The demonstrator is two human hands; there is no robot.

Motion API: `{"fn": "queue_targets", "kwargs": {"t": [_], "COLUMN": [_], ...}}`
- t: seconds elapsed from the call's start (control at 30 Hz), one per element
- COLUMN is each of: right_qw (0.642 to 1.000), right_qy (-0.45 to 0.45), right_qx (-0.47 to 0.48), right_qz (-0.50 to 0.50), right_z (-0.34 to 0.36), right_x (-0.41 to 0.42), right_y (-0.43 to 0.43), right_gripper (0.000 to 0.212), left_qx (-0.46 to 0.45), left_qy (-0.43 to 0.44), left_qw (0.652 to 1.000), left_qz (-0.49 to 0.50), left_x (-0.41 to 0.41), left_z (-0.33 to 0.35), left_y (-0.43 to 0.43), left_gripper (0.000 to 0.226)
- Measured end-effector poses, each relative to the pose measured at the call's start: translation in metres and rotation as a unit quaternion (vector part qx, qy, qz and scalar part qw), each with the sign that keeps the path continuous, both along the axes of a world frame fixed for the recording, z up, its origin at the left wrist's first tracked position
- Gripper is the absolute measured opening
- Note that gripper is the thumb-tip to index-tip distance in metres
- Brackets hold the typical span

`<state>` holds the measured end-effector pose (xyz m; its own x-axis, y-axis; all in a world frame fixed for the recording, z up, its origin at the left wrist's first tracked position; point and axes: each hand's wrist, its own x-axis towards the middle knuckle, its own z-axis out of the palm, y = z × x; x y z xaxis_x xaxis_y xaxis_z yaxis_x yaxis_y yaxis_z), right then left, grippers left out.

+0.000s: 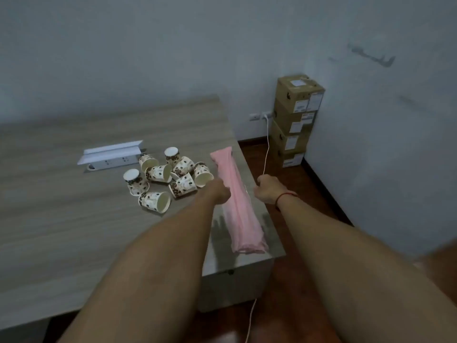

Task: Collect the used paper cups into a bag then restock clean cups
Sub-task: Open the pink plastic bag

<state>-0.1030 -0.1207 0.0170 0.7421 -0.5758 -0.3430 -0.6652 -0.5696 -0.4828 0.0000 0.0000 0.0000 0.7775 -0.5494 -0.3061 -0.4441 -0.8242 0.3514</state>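
Note:
Several used paper cups [158, 173] with a brown bean print lie tipped or upside down in a cluster on the wooden table [74, 219]. A long folded pink bag [237, 214] lies along the table's right edge. My left hand [220, 191] is closed on the bag's left side, about halfway along it. My right hand [268, 191], with a red string on its wrist, is a closed fist just right of the bag. A narrow gap shows between them, and whether it grips anything is hidden.
A white power strip [108, 163] and a white angled box [113, 149] lie behind the cups. A thin white cable [267, 149] runs from a wall socket [259, 116] down past my right hand. Stacked cardboard boxes [295, 120] stand in the corner on the dark floor.

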Motion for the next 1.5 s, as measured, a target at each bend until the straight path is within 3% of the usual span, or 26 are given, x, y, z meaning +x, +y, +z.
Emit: {"fn": "queue_targets", "kwargs": {"t": [0.3,0.47,0.7,0.9,1.07,1.17,1.3,1.43,1.5], "right_qw": [0.996,0.995,0.995,0.982,0.971,0.941,0.866,0.835,0.831], "right_qy": [0.051,0.067,0.077,0.035,-0.012,-0.069,-0.217,-0.260,-0.258], "right_qx": [0.068,0.070,0.049,0.145,0.175,0.219,0.281,0.434,0.464], "right_qz": [-0.015,-0.020,-0.049,-0.120,-0.163,-0.247,-0.352,-0.215,-0.165], "right_z": [-0.093,-0.126,-0.141,-0.148,-0.145,-0.123,-0.071,-0.019,-0.005], "right_x": [-0.011,-0.015,-0.020,-0.019,-0.018,-0.011,-0.006,-0.004,0.000], "right_y": [0.012,0.021,0.016,0.010,0.005,-0.010,-0.031,-0.031,-0.029], "right_gripper": [0.036,0.040,0.028,0.035,0.031,0.031,0.033,0.077,0.070], "left_qx": [0.034,0.013,-0.007,-0.068,-0.084,-0.154,-0.257,-0.321,-0.334], "left_qy": [0.166,0.249,0.274,0.358,0.340,0.301,0.307,0.314,0.331], "left_qw": [0.981,0.957,0.941,0.897,0.903,0.898,0.862,0.848,0.840], "left_qz": [0.098,0.148,0.199,0.251,0.248,0.281,0.310,0.280,0.272], "left_x": [-0.023,-0.036,-0.043,-0.051,-0.055,-0.044,-0.022,-0.007,-0.001], "left_z": [-0.086,-0.117,-0.133,-0.129,-0.114,-0.096,-0.059,-0.019,-0.006], "left_y": [-0.006,-0.008,-0.008,-0.011,-0.015,-0.016,-0.024,-0.046,-0.056], "left_gripper": [0.054,0.040,0.038,0.036,0.039,0.045,0.035,0.036,0.035]}}
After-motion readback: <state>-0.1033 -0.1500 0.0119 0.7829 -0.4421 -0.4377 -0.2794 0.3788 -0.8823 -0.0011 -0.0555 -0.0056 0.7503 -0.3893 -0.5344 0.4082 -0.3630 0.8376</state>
